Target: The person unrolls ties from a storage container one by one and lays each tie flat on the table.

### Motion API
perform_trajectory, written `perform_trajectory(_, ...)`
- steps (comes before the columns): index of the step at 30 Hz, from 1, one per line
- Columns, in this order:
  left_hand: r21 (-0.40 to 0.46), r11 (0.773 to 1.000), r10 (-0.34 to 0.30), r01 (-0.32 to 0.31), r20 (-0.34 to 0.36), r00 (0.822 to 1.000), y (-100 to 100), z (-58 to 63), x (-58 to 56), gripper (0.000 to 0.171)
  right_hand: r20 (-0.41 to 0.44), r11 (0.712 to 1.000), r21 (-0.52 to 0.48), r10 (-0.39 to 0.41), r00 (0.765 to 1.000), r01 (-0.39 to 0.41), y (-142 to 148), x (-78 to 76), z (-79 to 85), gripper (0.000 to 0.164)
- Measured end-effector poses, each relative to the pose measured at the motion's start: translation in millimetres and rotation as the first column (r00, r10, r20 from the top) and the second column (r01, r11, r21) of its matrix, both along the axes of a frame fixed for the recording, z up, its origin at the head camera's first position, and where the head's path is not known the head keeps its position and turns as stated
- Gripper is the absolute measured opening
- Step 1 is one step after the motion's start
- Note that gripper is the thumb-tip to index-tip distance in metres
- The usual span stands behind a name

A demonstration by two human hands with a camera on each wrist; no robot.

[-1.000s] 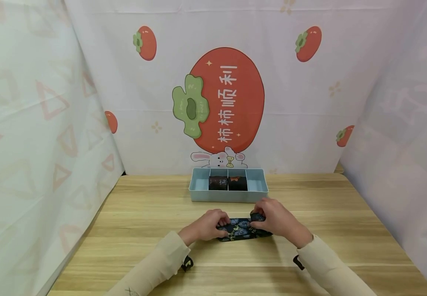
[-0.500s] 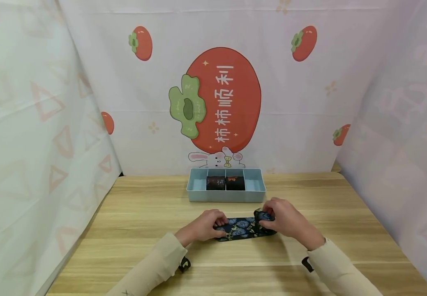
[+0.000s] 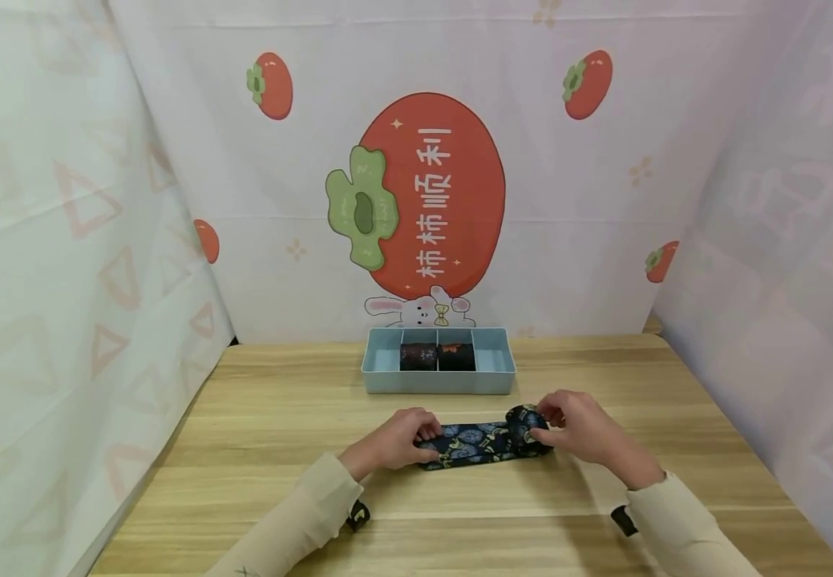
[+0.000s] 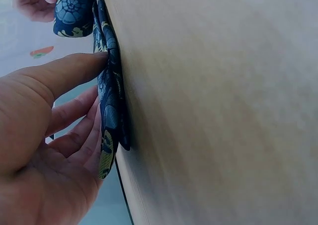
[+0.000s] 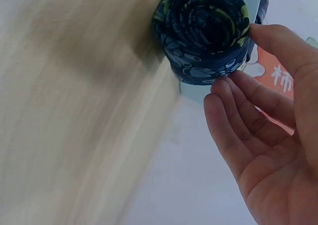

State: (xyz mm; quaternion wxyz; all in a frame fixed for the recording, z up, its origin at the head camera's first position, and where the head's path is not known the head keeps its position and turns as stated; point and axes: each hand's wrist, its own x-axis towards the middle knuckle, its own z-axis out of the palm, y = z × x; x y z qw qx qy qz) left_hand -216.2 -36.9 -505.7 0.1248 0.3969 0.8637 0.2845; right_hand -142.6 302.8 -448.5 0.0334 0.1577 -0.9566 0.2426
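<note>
A navy necktie (image 3: 470, 443) with blue flowers and yellow figures lies along the table, flat at its left and wound into a roll (image 3: 522, 429) at its right. The left hand (image 3: 394, 439) holds the flat end, its thumb on the near edge and its fingers on the far edge; the left wrist view shows layered fabric (image 4: 112, 101) there. At the roll is the right hand (image 3: 585, 429), thumb and fingertips on its outer side. From the right wrist view, the coiled layers (image 5: 203, 24) face up towards the camera.
Behind the hands stands a light blue divided box (image 3: 438, 383). Its two middle compartments hold a dark brown roll (image 3: 418, 357) and a black roll with an orange motif (image 3: 455, 357). The wooden table (image 3: 301, 409) meets a printed cloth (image 3: 575, 272) at the back.
The right hand and the roll have shifted to the right, and a longer flat stretch of necktie shows between the hands. The left hand stays at the flat end.
</note>
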Motion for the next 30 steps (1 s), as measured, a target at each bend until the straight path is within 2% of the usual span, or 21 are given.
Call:
perform_trajectory(8, 0.004, 1.000, 0.016, -0.016, 0.025, 1.000, -2.1, 0.5, -0.3, 0.031, 0.044, 0.999, -0.033, -0.009, 0.999, 0.011, 11.7, 1.4, -4.7, 0.028)
perform_trajectory(15, 0.009, 1.000, 0.007, -0.007, 0.032, 0.999, -3.7, -0.1, -1.5, 0.031, 0.027, 1.000, -0.011, -0.004, 1.000, 0.004, 0.3, -1.6, 4.8, 0.028)
perform_trajectory(21, 0.008, 1.000, 0.028, -0.028, 0.045, 0.999, -14.2, -2.2, -4.1, 0.029, 0.004, 0.998, 0.029, 0.055, 0.998, -0.055, -25.3, -9.3, 14.1, 0.029)
perform_trajectory(30, 0.014, 0.999, 0.032, -0.034, 0.081, 0.996, -32.3, -3.3, -8.2, 0.031, -0.036, 0.976, 0.107, 0.194, 0.980, -0.189, -68.5, -27.9, 12.0, 0.029)
